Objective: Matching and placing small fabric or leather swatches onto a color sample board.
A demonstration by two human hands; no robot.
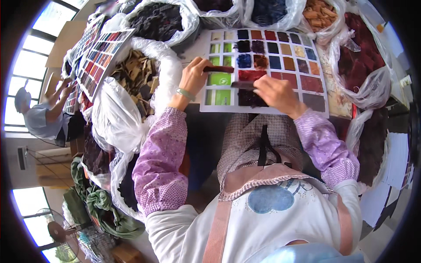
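Well, starting from the far left of my view, I see a co-worker [41,120] in a pale top, then a tilted colour chart [103,61] near a plastic bag [115,111] with brown scraps [138,81] beside it. My left hand [191,83] comes next, its grip pinched on one end of a dark red strip [219,69], which reaches over the green-marked columns of the white swatch board [211,108]. Just below that, a dark brown strip [242,84] extends from my right hand [277,94], whose grip is closed on its right end. At the far right sits a heap of dark red pieces [363,52] in clear plastic. I judge the step in hand to be holding both strips against the board's colours; the next move, I think, calls for steady fingers and a flat, square strip, clear of the neighbouring swatches.
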